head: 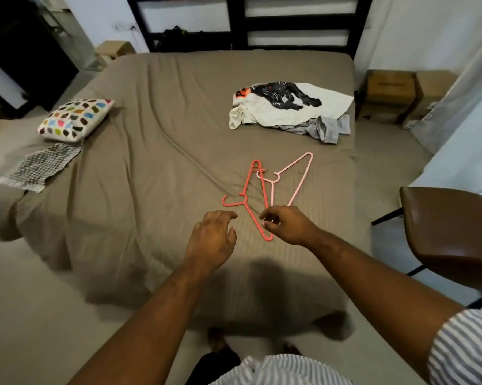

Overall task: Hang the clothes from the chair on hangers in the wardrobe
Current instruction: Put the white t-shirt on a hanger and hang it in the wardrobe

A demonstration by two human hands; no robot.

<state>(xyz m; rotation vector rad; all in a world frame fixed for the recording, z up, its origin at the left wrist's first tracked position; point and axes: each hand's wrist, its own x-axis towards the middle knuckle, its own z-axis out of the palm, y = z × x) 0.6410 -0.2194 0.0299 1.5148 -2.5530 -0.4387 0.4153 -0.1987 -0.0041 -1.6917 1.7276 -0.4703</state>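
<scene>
- The bed serves as the work surface. Two plastic hangers lie on its near part, within reach of both hands, presumably set out for dressing before they go to the wardrobe.
- The red hanger and the pink hanger overlap, the pink hook lying across the red frame. We judge that they must be separated before either can be used.
- The left hand hovers just beside the red hook with its fingers loosely curled, holding nothing.
- The right hand covers the near ends of both hangers, thumb and forefinger drawn close above the red bar. We cannot tell whether they already pinch it.
- The clothes lie farther up the bed, well apart from the hands: a white T-shirt with a black print, spread over a grey garment.
- The chair stands at the right, just beside the bed.
- Cardboard boxes stand on the floor beyond the bed. They appear shut, so their contents are hidden.
- We cannot identify the wardrobe with certainty.
- A patterned pillow and a checked cloth rest at the bed's left edge.
</scene>
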